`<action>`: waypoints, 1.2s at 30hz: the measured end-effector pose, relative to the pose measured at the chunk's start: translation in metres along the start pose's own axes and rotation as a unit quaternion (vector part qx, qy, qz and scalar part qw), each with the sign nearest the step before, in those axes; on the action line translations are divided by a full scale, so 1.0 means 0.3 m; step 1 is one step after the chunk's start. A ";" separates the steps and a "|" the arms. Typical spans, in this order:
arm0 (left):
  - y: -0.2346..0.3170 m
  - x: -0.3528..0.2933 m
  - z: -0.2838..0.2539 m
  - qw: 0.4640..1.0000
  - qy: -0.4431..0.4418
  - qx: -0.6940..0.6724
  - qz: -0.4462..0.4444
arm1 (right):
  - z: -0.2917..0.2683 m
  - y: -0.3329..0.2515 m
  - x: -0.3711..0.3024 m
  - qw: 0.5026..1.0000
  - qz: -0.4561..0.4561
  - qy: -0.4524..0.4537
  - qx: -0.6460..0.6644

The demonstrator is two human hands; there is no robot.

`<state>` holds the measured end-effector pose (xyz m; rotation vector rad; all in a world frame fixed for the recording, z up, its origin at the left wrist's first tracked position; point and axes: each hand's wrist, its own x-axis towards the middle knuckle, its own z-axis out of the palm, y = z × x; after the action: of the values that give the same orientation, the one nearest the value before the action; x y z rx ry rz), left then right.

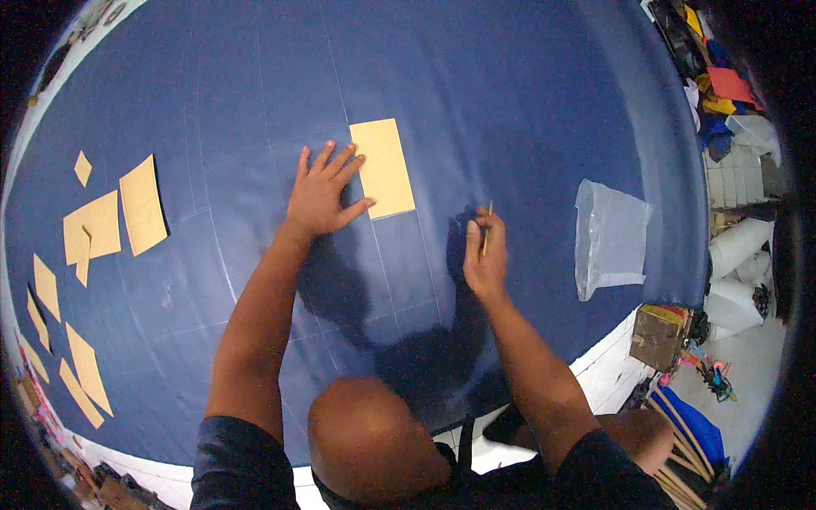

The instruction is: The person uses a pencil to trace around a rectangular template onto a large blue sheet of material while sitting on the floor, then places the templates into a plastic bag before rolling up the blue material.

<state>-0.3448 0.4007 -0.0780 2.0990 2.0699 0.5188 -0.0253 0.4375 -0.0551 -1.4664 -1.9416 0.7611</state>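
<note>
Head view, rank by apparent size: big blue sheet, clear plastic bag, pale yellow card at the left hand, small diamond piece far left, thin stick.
1. Big blue sheet
2. Clear plastic bag
3. Pale yellow card
Unranked: small diamond piece and thin stick; too close in area to call.

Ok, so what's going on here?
A person's left hand is spread over the left edge of a pale yellow rectangular card lying on a dark blue, smooth sheet. The right hand holds a thin yellowish stick, apart from the card. More pale yellow flat pieces lie at left.
</note>
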 end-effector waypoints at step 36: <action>0.004 0.013 -0.004 1.000 -0.011 -0.012 -0.014 | 0.208 -0.051 0.250 0.978 -0.153 -0.051 -0.130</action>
<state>-0.3442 0.4043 -0.0760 2.0491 2.0681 0.5125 -0.0980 0.5005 -0.0773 -1.2446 -2.3475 0.4646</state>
